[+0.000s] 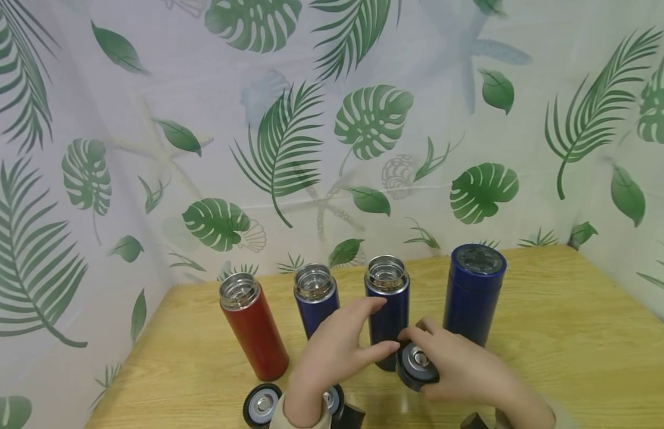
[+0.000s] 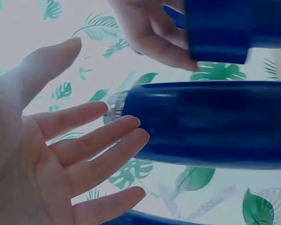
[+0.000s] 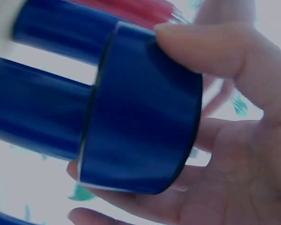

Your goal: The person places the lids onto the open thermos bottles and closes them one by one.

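Observation:
My right hand (image 1: 460, 364) grips a blue bottle lid (image 3: 140, 110) between thumb and fingers; in the head view its underside faces up. To the left, my left hand (image 1: 336, 345) holds nothing, with thumb and fingers spread apart. Just behind it stands an uncapped blue thermos bottle (image 1: 389, 307) with a bare steel neck, also seen as a blue bottle (image 2: 210, 124) beyond my fingertips in the left wrist view. Another uncapped blue bottle (image 1: 314, 301) is partly hidden by my left hand. A red bottle (image 1: 259, 339), also uncapped, stands farther left.
A blue bottle (image 1: 473, 298) with its lid on stands behind my right hand. Near the front of the wooden table (image 1: 573, 357), one loose lid (image 1: 262, 405) lies underside up; another lid (image 1: 334, 398) is partly covered by my left wrist. Leaf-patterned cloth (image 1: 310, 179) hangs behind.

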Demonstrator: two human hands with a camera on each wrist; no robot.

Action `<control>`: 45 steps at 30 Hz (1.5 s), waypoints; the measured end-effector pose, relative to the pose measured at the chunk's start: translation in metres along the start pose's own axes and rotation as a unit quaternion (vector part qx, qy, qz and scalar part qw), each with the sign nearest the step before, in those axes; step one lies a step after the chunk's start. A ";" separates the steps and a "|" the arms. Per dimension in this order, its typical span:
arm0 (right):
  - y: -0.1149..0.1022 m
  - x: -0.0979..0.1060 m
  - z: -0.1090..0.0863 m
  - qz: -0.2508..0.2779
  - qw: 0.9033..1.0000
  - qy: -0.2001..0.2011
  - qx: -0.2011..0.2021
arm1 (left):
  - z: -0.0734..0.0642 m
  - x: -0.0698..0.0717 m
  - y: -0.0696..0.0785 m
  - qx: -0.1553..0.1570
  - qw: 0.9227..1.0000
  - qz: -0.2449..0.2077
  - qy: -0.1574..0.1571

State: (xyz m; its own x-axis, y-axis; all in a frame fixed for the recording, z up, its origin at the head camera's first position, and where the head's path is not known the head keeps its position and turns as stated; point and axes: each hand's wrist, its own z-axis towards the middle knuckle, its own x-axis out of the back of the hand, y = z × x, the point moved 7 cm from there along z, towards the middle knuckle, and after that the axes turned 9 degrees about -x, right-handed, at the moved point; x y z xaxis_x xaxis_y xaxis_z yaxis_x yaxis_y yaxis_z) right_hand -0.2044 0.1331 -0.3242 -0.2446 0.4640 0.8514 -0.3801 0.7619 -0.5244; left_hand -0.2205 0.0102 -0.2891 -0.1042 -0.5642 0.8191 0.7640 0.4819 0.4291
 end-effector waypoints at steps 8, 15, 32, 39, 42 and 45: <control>-0.014 0.038 -0.010 -0.016 0.993 0.112 0.029 | 0.004 0.008 0.004 -0.009 0.998 -0.036 0.048; -0.022 0.056 -0.015 -0.018 0.976 0.208 0.060 | 0.009 0.015 0.011 -0.058 0.986 -0.022 0.152; -0.016 0.083 -0.026 0.131 0.911 0.390 0.022 | 0.013 0.007 -0.006 -0.038 0.915 -0.089 0.392; -0.015 0.086 -0.028 0.151 0.896 0.417 0.032 | 0.018 -0.004 -0.020 0.044 0.924 -0.112 0.362; -0.016 0.087 -0.030 0.141 0.890 0.432 0.043 | 0.020 -0.013 -0.028 0.089 0.930 -0.133 0.331; -0.017 0.087 -0.031 0.137 0.886 0.438 0.064 | 0.022 -0.020 -0.036 0.126 0.933 -0.151 0.301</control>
State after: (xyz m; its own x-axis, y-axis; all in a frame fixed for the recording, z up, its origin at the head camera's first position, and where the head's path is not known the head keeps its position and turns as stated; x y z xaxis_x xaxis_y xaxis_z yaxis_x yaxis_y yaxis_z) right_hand -0.1913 0.1744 -0.2403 0.4209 0.8394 0.3438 -0.5251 0.5345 -0.6622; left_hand -0.2597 0.0191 -0.3129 0.1443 -0.9378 0.3158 0.5763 0.3390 0.7436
